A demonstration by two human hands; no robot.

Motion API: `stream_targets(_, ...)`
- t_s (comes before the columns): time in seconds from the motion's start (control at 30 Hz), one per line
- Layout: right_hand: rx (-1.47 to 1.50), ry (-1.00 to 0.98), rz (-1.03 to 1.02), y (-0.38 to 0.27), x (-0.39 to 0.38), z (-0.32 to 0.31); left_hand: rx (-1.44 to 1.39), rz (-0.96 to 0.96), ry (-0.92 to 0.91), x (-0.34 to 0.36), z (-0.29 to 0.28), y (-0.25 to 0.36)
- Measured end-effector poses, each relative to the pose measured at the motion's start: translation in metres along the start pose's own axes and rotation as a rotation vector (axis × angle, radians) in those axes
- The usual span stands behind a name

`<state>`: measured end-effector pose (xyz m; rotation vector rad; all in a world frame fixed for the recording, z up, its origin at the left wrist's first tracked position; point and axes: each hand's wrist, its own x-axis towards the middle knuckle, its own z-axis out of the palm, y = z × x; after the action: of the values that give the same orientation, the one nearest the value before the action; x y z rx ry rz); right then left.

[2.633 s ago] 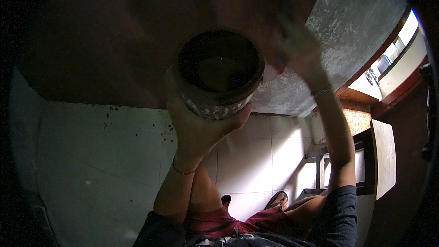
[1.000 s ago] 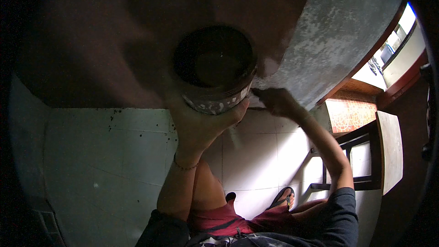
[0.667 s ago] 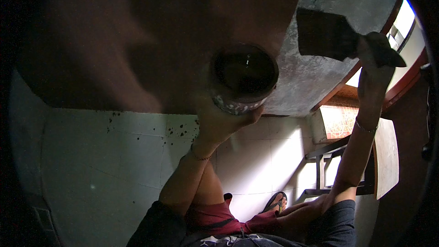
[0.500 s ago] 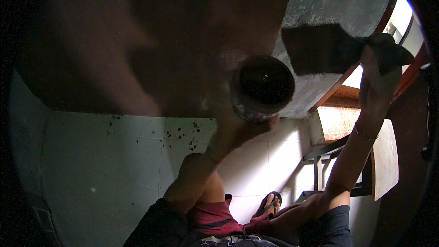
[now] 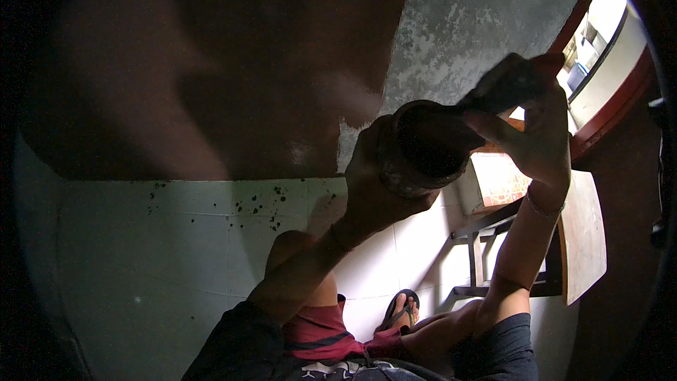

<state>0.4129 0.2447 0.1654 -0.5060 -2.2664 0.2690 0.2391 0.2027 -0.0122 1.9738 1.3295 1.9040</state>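
Low in front of the wall, my left hand (image 5: 374,201) grips a round paint can (image 5: 409,187) from its side and underneath. The can is tilted and its inside is dark. My right hand (image 5: 541,138) holds a wide, dark paintbrush (image 5: 504,88), thumb along the near side. The brush's lower end reaches over the can's mouth; whether it touches the paint is too dark to see. Behind them, brown paint (image 5: 296,35) covers the wall's left part, and a mottled grey patch (image 5: 465,18) is to the right, with a ragged border between.
White floor tiles (image 5: 197,240) carry several dark paint drips (image 5: 261,201) along the wall's foot. A chair with a pale wooden board (image 5: 584,240) stands by my right arm. A red-framed opening (image 5: 596,50) lets in light at the right. My sandalled foot (image 5: 400,310) is below.
My right hand has brought the brush down and left from the grey wall to the can's mouth. The can has shifted slightly right and lower, and the view has moved right.
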Motion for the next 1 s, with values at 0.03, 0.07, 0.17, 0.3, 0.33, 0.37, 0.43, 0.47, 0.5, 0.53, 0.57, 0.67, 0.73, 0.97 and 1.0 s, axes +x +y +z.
stream_targets(0.03, -0.059, -0.016, -0.02, 0.003, 0.0, 0.005, 0.021, -0.014, -0.02, 0.002, 0.0, 0.003)
stream_targets(0.07, -0.112, -0.026, -0.034, 0.005, 0.001, 0.008, 0.031, -0.021, -0.013, 0.005, 0.0, 0.005)
stream_targets(0.17, -0.138, 0.01, -0.069, 0.012, 0.002, 0.022, -0.098, 0.032, 0.087, 0.01, 0.001, 0.007)
stream_targets(0.3, -0.192, -0.038, -0.093, 0.011, 0.001, 0.03, -0.132, 0.119, 0.109, 0.014, -0.003, 0.009)
stream_targets(0.33, -0.235, 0.003, -0.137, 0.01, 0.0, 0.031, -0.124, 0.124, 0.106, 0.014, -0.003, 0.009)
stream_targets(0.37, -0.239, -0.022, -0.093, 0.009, 0.001, 0.032, -0.121, 0.105, 0.11, 0.013, -0.004, 0.009)
stream_targets(0.43, -0.265, -0.067, -0.107, 0.008, 0.001, 0.032, -0.053, 0.056, 0.053, 0.009, -0.003, 0.007)
stream_targets(0.47, -0.221, -0.05, -0.103, 0.008, 0.001, 0.031, 0.013, 0.023, -0.009, 0.008, -0.002, 0.005)
stream_targets(0.5, -0.212, -0.049, -0.094, 0.009, 0.002, 0.03, 0.05, -0.013, -0.051, 0.004, -0.001, 0.003)
stream_targets(0.53, -0.203, -0.05, -0.085, 0.01, 0.002, 0.028, 0.088, -0.048, -0.094, 0.001, 0.0, 0.001)
stream_targets(0.57, -0.207, 0.001, -0.078, 0.011, 0.003, 0.026, 0.097, -0.085, -0.113, -0.002, 0.0, -0.001)
stream_targets(0.67, -0.163, 0.116, -0.08, 0.014, 0.005, 0.021, 0.133, -0.205, -0.178, -0.012, -0.001, -0.003)
stream_targets(0.73, -0.084, 0.134, -0.101, 0.015, 0.006, 0.017, 0.148, -0.184, -0.146, -0.014, -0.002, -0.003)
stream_targets(0.97, 0.051, 0.185, -0.1, 0.009, 0.009, 0.004, 0.117, -0.092, -0.108, -0.012, -0.003, 0.0)
stream_targets(1.0, 0.058, 0.191, -0.111, 0.009, 0.009, 0.002, 0.11, -0.086, -0.098, -0.013, -0.004, -0.001)
